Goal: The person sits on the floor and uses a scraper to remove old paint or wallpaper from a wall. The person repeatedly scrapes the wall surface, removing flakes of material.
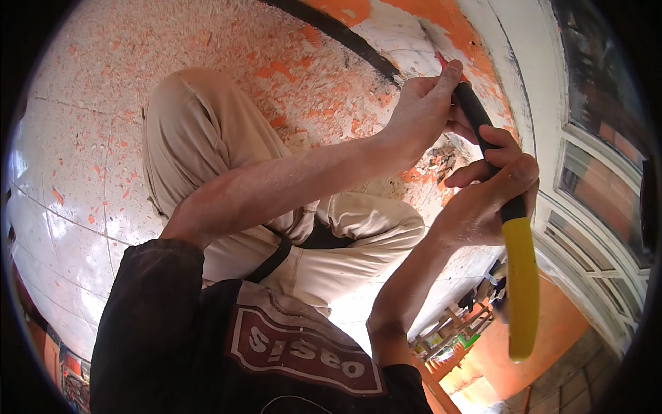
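Observation:
My left hand [426, 106] is raised against the wall, thumb and fingers closed on a slim red tool [440, 59]. Only its tip shows, touching or close to the bared plaster; my fingers hide the rest. My right hand [489, 191] grips the black shaft of a long-handled tool [521, 290], whose yellow end hangs towards me. The shaft's far end reaches my left fingers, and I cannot tell what head it carries. Orange paint [465, 26] on the wall [398, 31] is stripped in patches down to a pale layer.
Paint flakes and dust cover the tiled floor [67, 155] around my bent knees [196, 114]. A black skirting strip [341, 39] runs along the wall's foot. At right stands a white-framed glazed window or door [548, 129]. A wooden rack [455, 336] with items is behind, lower right.

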Demonstrator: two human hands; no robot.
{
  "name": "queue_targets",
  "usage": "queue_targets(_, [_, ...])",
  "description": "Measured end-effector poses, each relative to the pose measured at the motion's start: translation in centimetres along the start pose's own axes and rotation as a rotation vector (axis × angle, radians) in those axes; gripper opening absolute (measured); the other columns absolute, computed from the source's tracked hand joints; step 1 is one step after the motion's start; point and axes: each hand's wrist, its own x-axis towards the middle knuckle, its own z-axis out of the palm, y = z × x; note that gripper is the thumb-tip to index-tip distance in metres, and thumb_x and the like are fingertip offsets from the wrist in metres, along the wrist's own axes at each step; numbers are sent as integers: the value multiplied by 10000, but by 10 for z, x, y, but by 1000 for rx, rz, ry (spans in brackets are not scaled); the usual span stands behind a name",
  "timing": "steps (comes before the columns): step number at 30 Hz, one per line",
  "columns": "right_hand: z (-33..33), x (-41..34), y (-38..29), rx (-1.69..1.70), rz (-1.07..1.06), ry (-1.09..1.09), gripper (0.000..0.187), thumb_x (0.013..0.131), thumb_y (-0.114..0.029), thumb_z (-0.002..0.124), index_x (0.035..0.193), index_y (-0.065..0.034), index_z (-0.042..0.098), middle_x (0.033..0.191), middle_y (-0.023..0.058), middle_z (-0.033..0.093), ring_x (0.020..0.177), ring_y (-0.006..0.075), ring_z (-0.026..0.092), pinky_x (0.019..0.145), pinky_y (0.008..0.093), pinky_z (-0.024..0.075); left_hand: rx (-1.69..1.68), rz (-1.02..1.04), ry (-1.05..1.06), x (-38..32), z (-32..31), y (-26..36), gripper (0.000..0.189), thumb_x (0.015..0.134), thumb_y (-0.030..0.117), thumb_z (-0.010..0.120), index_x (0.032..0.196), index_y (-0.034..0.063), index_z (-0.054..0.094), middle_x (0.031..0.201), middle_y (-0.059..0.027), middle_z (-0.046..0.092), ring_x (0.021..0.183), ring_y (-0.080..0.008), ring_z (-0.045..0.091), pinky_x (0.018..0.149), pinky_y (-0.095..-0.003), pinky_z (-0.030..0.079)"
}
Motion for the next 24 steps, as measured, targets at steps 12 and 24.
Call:
queue_targets(12, [37, 2, -10, -20, 141, -54, 372, 1037, -246, 617, 831, 63, 600, 846, 181, 727, 405, 100, 509, 378, 230, 401, -43, -98, 122, 10, -8, 18, 393, 1022, 409, 598, 1072, 20, 577, 934, -59, 651, 872, -142, 644, 790, -327, 559])
queue_targets(24, [-97, -80, 28, 115, 400, -171, 690, 1039, -553, 497, 1292, 87, 541, 1210, 246, 620, 601, 156, 624, 382, 260, 543, 76, 2, 163, 2, -27, -35, 433, 1031, 398, 610, 1073, -5, 456, 797, -151, 677, 613, -292, 735, 560, -373, 629])
